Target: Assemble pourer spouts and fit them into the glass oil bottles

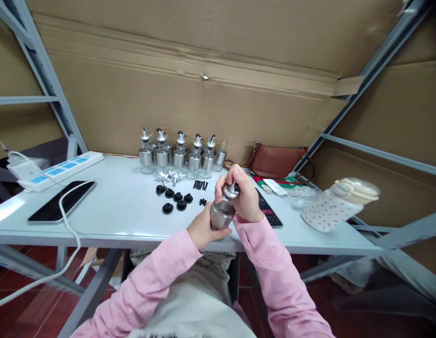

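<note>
Near the table's front edge, my left hand is wrapped round the steel-sleeved body of a glass oil bottle. The bottle leans slightly. At its top, my right hand has its fingers closed round the silver pourer cap, partly hiding it. Left of the hands lie several black round stoppers, a row of short black tubes and a few tiny black pieces. Clear and white spout parts lie in a pile behind them.
Several steel-sleeved bottles, some with pourers, stand at the back. A phone, cable and power strip are left. To the right are a tablet-like device, a brown bag and a dotted flask.
</note>
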`<state>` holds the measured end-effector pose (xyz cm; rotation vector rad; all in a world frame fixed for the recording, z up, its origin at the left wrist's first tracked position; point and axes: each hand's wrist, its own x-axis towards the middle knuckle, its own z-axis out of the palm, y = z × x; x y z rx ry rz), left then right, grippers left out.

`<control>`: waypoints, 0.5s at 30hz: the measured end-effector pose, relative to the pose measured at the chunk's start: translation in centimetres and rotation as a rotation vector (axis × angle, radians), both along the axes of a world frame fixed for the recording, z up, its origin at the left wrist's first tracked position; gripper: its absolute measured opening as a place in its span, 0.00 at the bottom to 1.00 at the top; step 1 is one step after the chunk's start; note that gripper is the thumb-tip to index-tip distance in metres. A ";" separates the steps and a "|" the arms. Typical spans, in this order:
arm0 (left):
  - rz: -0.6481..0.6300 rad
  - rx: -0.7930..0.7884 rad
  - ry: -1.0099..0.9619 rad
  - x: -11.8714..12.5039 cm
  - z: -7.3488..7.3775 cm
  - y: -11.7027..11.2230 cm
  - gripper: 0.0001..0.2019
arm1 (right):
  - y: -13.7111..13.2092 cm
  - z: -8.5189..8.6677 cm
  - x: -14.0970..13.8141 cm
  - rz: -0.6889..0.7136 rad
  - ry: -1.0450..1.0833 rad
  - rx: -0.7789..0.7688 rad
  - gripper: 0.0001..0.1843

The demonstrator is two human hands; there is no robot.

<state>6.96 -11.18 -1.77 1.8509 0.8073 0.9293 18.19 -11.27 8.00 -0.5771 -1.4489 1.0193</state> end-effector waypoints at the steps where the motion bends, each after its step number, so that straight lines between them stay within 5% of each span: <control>1: -0.007 0.002 -0.006 0.0 -0.1 0.0 0.34 | -0.1 0.0 0.1 0.044 0.024 -0.030 0.14; 7: -0.028 0.006 -0.017 0.0 -0.1 0.1 0.33 | -0.2 0.2 0.2 0.193 0.091 -0.219 0.18; 15: -0.054 0.040 -0.014 0.1 -0.4 0.2 0.34 | -0.6 0.9 0.2 0.218 0.042 -0.378 0.18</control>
